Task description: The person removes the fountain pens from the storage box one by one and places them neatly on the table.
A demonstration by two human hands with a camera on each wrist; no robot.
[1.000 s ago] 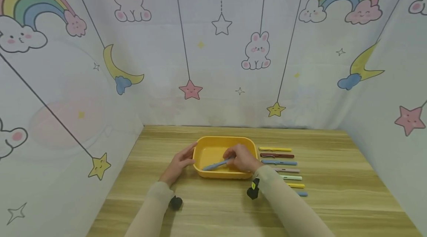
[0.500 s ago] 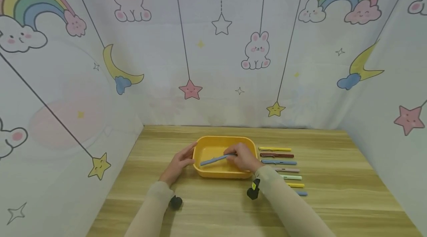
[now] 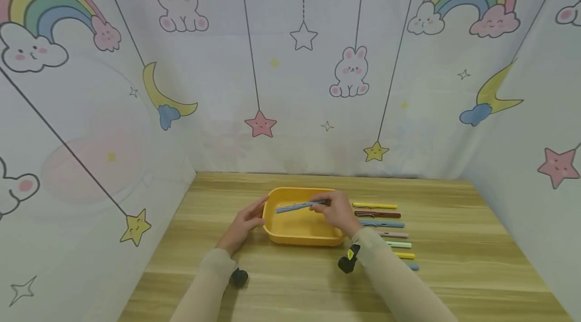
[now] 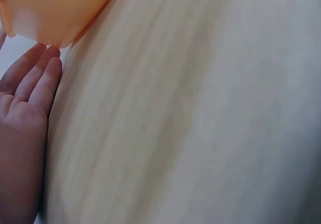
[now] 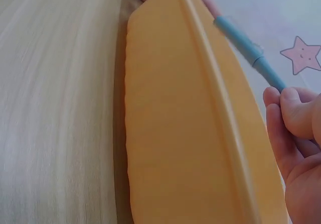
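Note:
A blue pen (image 3: 295,207) is pinched between the thumb and fingers of my right hand (image 3: 338,211), over the yellow plastic tray (image 3: 304,240). In the right wrist view the capped pen (image 5: 246,45) slants up past the tray's rim, its lower end between the fingertips. My left hand (image 3: 245,223) rests with extended fingers against the tray's left end. From the left wrist, the fingertips (image 4: 52,66) show right at the tray's wall (image 4: 45,18).
Right of the tray lies a column of several pens: yellow (image 3: 374,206), dark red (image 3: 378,214), blue (image 3: 386,224), pinkish (image 3: 397,235), pale green (image 3: 401,245), yellow (image 3: 406,256) and blue (image 3: 413,266). My right forearm covers some ends. A printed cloth (image 3: 290,150) backs the wooden table (image 3: 290,281).
My right hand has lifted the blue pen from low inside the tray and moved it slightly away and right, to rim height. The left hand stays against the tray.

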